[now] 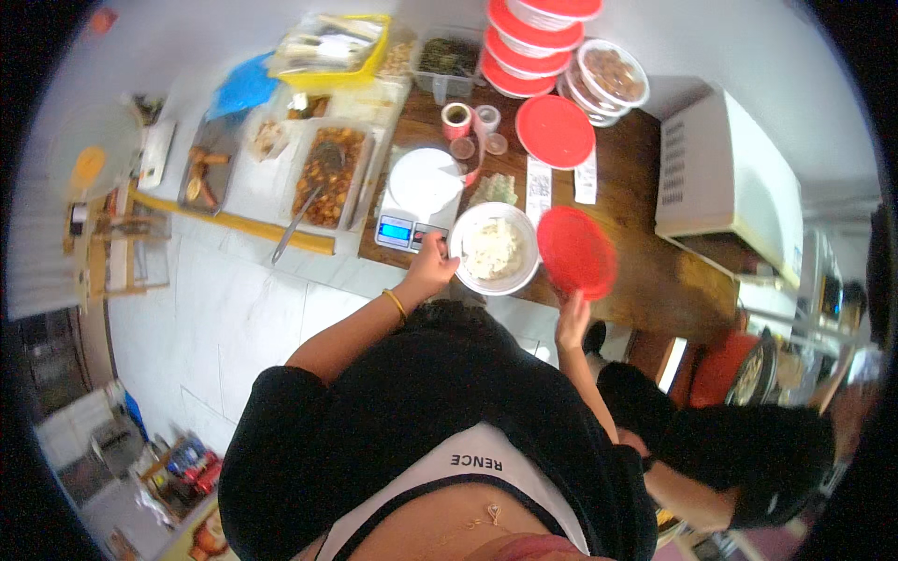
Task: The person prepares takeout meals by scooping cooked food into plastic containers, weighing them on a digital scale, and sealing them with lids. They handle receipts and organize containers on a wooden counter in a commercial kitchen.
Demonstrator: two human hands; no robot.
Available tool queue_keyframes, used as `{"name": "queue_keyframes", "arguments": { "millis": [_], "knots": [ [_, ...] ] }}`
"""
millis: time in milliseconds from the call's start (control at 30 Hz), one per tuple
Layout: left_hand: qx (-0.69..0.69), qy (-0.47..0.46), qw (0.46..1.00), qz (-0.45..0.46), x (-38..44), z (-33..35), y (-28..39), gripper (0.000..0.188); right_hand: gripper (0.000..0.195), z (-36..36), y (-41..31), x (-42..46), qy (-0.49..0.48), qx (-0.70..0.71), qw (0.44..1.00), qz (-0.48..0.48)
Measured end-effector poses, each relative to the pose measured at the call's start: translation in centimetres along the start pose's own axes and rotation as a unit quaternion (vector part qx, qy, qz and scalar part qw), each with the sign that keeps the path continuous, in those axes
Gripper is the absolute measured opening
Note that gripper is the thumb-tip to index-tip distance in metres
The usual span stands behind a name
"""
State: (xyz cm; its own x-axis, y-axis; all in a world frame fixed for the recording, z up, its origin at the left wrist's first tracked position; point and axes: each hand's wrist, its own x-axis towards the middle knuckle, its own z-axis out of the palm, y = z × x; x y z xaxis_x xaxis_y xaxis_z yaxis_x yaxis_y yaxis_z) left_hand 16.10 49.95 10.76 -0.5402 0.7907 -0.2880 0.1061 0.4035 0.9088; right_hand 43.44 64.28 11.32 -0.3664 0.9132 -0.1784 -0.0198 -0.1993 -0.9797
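Note:
A round white plastic bowl with white food, perhaps rice, in it is at the table's front edge. My left hand is at its left rim, thumb against the bowl and fingers curled close to the scale's control panel. In my right hand, a red round plastic lid is held by its near edge, tilted just right of the bowl. Behind my left hand stands a white digital kitchen scale with a lit blue display. A crumpled green-white sheet or packet lies behind the bowl.
Red-lidded tubs are stacked at the back, beside food-filled bowls. Another red lid touches printed paper slips. A ladle rests in a food tray at left. A white appliance and another person are at right.

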Motion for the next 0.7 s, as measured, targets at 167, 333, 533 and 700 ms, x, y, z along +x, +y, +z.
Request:
{"name": "queue_keyframes", "arguments": {
  "millis": [167, 333, 533, 700],
  "knots": [
    [-0.247, -0.086, 0.948, -0.179, -0.7, 0.3, 1.6, 0.039, 0.05, -4.3, 1.0, 2.4, 0.033, 0.155, 0.974, 0.163],
    [-0.28, -0.107, 0.926, -0.231, -1.0, 0.1, 4.1, 0.03, 0.06, -5.9, 0.1, 2.7, 0.057, 0.143, 0.93, 0.335],
    [-0.451, -0.11, 0.874, -0.144, -2.8, -9.7, 4.8, 0.034, 0.046, 3.1, 0.9, -2.9, -0.023, -0.13, 0.945, 0.301],
    [-0.465, -0.006, 0.884, -0.053, -5.4, -26.8, 4.2, 0.039, 0.033, 23.7, 0.9, -5.7, -0.278, -0.184, 0.934, 0.128]
  ]
}}
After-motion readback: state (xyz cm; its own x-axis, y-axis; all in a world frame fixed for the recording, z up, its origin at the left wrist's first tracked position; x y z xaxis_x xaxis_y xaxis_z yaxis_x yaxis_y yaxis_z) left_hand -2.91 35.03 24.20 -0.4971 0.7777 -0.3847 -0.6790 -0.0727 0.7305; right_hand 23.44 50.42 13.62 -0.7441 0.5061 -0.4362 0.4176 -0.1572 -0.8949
